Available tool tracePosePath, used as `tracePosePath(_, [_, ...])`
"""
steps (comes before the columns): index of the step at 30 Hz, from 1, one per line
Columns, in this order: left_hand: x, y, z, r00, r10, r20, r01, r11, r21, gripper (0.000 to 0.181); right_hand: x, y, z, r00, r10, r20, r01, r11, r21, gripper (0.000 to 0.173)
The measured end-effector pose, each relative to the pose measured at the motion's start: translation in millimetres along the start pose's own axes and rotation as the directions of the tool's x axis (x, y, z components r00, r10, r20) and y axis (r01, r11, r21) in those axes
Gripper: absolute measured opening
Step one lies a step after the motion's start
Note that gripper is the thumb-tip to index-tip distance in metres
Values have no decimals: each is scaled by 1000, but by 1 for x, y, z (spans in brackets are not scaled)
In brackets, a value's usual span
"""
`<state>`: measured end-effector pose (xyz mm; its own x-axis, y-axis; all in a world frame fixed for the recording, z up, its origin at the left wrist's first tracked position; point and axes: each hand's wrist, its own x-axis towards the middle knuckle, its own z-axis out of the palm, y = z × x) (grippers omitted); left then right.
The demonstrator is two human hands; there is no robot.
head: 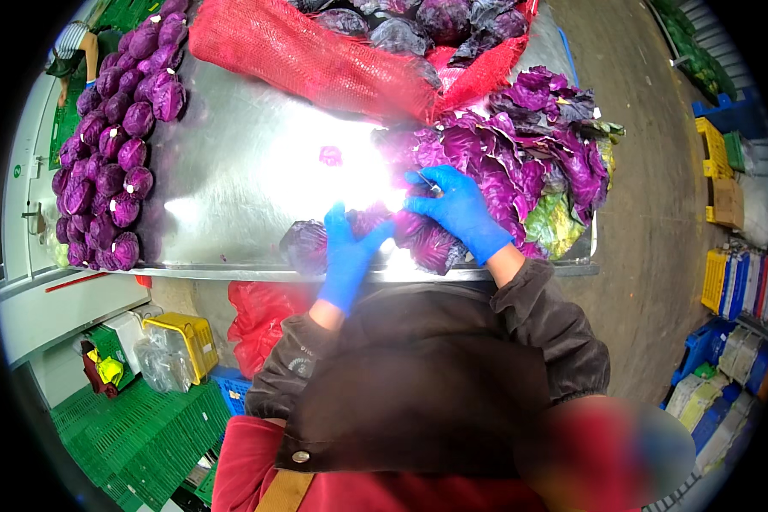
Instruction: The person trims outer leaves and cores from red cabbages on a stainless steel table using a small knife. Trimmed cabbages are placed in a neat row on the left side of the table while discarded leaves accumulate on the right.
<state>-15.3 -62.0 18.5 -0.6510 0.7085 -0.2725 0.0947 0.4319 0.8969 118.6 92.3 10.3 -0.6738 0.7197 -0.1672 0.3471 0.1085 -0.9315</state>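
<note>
My left hand [349, 253], in a blue glove, grips a red cabbage [370, 219] near the front edge of the metal table [224, 211]. Glare washes out part of that cabbage. In my gloved right hand [456, 208] is a small knife [429, 183], mostly hidden by the fingers. Loose purple leaves [432, 246] lie under and beside this hand. Another dark red cabbage [304, 246] sits left of my left hand. A small leaf scrap [330, 155] lies farther back in the bright glare.
Red cabbages [112, 141] are piled along the table's left side. A red mesh sack [320, 64] at the back holds more cabbages [400, 37]. Stripped leaves [505, 153] heap up on the right. Another person [73, 51] bends at far left. Green crates [147, 429] stand lower left.
</note>
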Motion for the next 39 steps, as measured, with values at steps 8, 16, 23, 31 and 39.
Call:
tracePosePath(8, [28,-3,34,941,273,198,-294,952,85,109,26,-17,-18,982,52,184,-18,982,-186,33])
tracePosePath(16, [23,1,32,965,194,174,-143,953,-266,107,25,26,-39,1000,-5,0,5,961,-275,16])
tracePosePath(23, [28,0,1,938,-53,344,334,407,-850,74,-9,17,-46,963,58,-261,-62,998,-7,5])
tracePosePath(31, [25,30,-14,737,282,615,602,139,-786,66,-2,-39,-61,958,-71,-277,85,996,40,27])
tracePosePath(39, [6,24,-12,909,277,311,-103,873,-476,54,-2,-75,-30,998,-59,-2,57,943,328,23])
